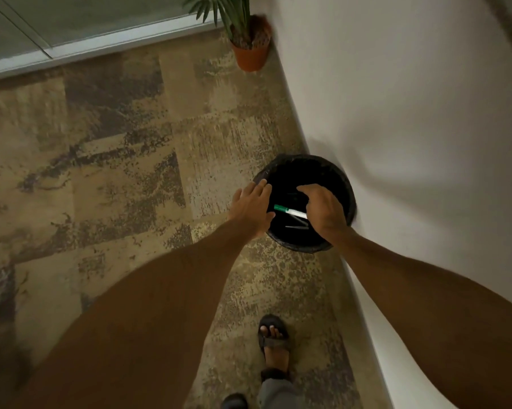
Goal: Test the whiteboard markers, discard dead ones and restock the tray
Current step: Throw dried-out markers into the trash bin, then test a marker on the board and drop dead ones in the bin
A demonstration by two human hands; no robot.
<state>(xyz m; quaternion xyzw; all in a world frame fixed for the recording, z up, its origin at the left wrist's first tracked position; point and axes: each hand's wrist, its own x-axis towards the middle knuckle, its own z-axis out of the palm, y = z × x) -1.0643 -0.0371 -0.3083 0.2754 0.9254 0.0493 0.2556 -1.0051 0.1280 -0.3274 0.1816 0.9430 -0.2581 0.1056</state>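
Hands (250,206), marker (290,211) over bin (348,184) on carpet (116,172)

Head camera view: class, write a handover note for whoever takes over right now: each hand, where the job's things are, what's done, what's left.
Left hand: open, fingers straight, by the left rim of the round black waste bin.
Right hand: over the bin, gripping the white whiteboard marker with green cap.
Inside the bin: a few dark thin sticks, perhaps discarded markers.
Done: this marker is at the bin.
Left: drop it, test the others, restock the tray, which is not in view.
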